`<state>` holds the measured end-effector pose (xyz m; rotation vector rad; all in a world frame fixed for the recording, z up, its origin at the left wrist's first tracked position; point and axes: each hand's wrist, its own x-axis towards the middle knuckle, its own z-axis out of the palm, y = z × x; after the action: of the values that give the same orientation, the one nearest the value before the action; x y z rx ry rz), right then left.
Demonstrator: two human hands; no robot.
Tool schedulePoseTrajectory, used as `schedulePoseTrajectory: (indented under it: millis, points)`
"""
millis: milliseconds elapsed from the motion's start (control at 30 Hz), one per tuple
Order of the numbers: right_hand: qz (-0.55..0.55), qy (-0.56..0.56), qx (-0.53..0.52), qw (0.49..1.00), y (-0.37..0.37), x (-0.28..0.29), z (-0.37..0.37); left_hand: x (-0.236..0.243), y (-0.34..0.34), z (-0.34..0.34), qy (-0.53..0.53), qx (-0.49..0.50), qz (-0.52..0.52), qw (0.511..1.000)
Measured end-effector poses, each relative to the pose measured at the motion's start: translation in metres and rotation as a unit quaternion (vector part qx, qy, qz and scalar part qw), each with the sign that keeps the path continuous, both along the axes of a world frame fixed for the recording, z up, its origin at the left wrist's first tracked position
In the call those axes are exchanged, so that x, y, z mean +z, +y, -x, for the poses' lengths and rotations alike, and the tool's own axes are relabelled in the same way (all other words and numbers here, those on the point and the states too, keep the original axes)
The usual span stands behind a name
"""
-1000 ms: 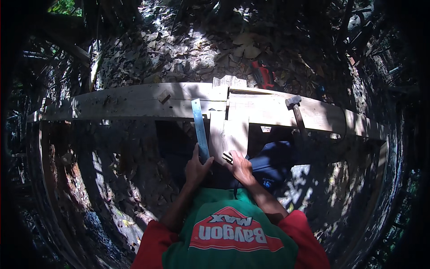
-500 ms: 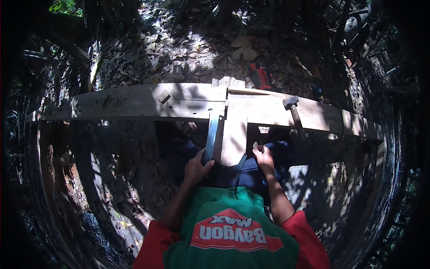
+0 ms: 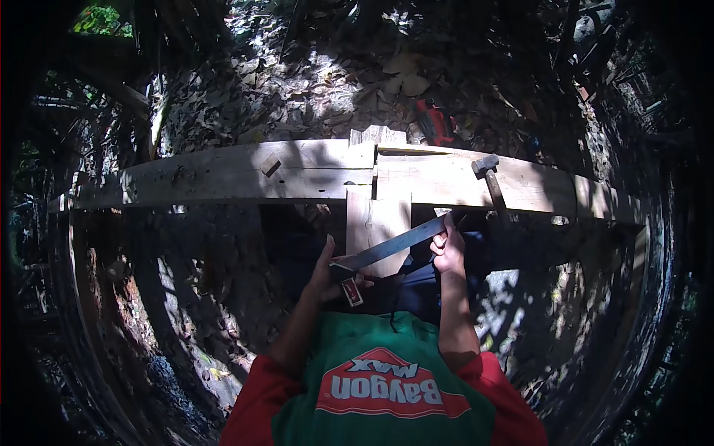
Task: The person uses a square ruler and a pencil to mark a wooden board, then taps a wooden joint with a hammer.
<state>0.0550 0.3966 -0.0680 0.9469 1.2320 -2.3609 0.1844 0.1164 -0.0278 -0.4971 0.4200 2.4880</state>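
In front of the lap, across the lower part of the short board (image 3: 379,224): ruler (image 3: 393,246), held aslant, left end nearer the body, right end farther out. Contact between ruler and board: cannot tell. At the left end, left hand (image 3: 320,276), fingers clamped on the ruler, one digit extended away from the body. Just below these fingers, red tag (image 3: 352,292) with pale edging; attachment unclear. At the right end, right hand (image 3: 449,253), fingers curled and clamped on the ruler. Beside the right fingertips, thin dark stick (image 3: 462,220); kind unclear.

Beyond the hands, from left to right: left plank (image 3: 212,175) and right plank (image 3: 439,178), with a narrow gap between. On the left plank, small block (image 3: 271,164). On the right plank, hammer (image 3: 486,165), head on the wood, handle past the near edge. On the leafy ground (image 3: 297,89) behind, red tool (image 3: 436,123).
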Motion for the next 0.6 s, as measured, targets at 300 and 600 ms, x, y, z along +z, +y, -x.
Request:
schedulePoseTrajectory:
  millis: [300, 600]
  points:
    - [-0.052, -0.05, 0.004, 0.997, -0.02, -0.037, -0.005, -0.059, -0.022, -0.01, -0.106, 0.131, 0.256, 0.952]
    - [-0.07, -0.076, 0.069, 0.992, -0.021, -0.049, 0.017, -0.073, -0.065, 0.071, -0.07, 0.017, 0.39, 0.918]
